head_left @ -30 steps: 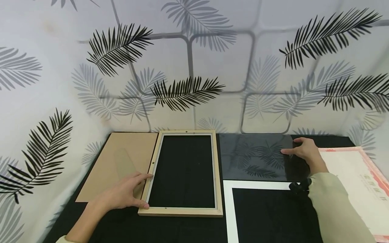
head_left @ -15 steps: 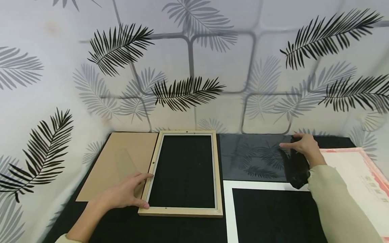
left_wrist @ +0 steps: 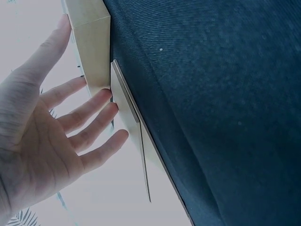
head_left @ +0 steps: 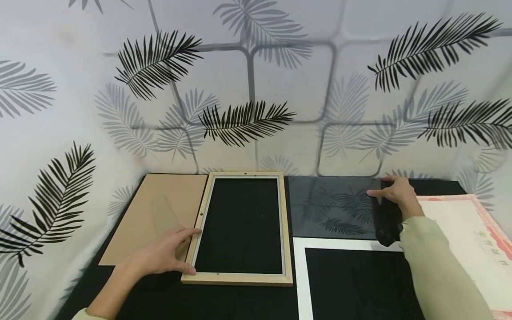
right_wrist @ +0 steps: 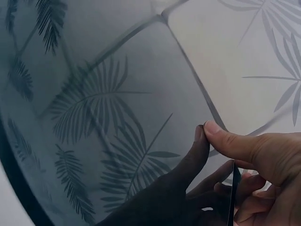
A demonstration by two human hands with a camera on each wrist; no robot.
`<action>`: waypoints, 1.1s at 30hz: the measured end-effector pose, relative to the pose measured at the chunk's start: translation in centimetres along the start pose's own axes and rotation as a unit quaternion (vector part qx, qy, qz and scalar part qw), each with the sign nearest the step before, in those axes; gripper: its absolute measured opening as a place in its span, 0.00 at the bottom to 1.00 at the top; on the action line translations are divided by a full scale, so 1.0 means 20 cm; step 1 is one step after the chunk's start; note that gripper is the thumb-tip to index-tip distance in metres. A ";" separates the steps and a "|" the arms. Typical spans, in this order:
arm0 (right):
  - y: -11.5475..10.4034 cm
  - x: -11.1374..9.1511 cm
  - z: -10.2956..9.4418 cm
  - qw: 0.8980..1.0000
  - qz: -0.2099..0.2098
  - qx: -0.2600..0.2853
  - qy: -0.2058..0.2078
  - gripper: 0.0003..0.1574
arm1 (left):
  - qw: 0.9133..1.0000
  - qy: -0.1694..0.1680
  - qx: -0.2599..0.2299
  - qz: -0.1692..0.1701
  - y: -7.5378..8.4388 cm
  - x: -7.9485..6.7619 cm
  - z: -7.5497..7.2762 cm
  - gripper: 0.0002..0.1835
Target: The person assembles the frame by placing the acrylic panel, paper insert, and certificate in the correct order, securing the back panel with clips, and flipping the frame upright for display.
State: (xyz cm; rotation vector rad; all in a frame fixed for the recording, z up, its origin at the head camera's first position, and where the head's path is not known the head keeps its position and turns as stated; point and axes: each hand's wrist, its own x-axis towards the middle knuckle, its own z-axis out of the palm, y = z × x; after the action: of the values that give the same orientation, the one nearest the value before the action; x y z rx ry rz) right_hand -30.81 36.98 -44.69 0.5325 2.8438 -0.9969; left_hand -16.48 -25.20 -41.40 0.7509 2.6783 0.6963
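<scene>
The person's left grip (head_left: 162, 253) is touching the pale wooden frame (head_left: 240, 279) near its lower left corner with extended, unclenched fingers, while the right grip (head_left: 396, 193) is pinching the right edge of a glossy panel (head_left: 334, 209). The frame is lying on the black-covered desk (head_left: 236, 302) between a brown board (head_left: 138, 222) and the panel; a white mat (head_left: 302, 280) is lying nearer the person.

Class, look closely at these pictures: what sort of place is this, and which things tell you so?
Probably a small indoor craft area: a wooden frame and a glossy sheet lie within reach, and a leaf-print backdrop rises close behind them.
</scene>
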 end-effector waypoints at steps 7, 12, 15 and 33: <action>-0.01 0.01 -0.02 1.000 -0.021 0.005 -0.020 0.62 | 1.000 0.004 0.002 0.006 -0.01 0.00 -0.01 0.52; -0.01 0.03 -0.05 0.998 -0.030 0.021 -0.047 0.65 | 1.000 0.004 0.009 0.012 -0.01 0.01 -0.01 0.52; -0.01 0.03 -0.05 0.998 -0.029 0.020 -0.058 0.66 | 1.000 0.002 0.008 0.010 0.00 0.01 -0.01 0.52; 0.15 0.25 0.00 0.994 -0.034 0.083 -0.064 0.79 | 1.000 -0.003 0.006 -0.005 0.00 0.00 -0.01 0.52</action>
State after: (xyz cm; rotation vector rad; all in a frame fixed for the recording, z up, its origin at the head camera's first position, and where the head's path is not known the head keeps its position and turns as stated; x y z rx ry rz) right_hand -34.42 40.66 -47.43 0.3718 2.6980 -1.2388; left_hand -16.59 -25.28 -41.34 0.7397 2.6822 0.6741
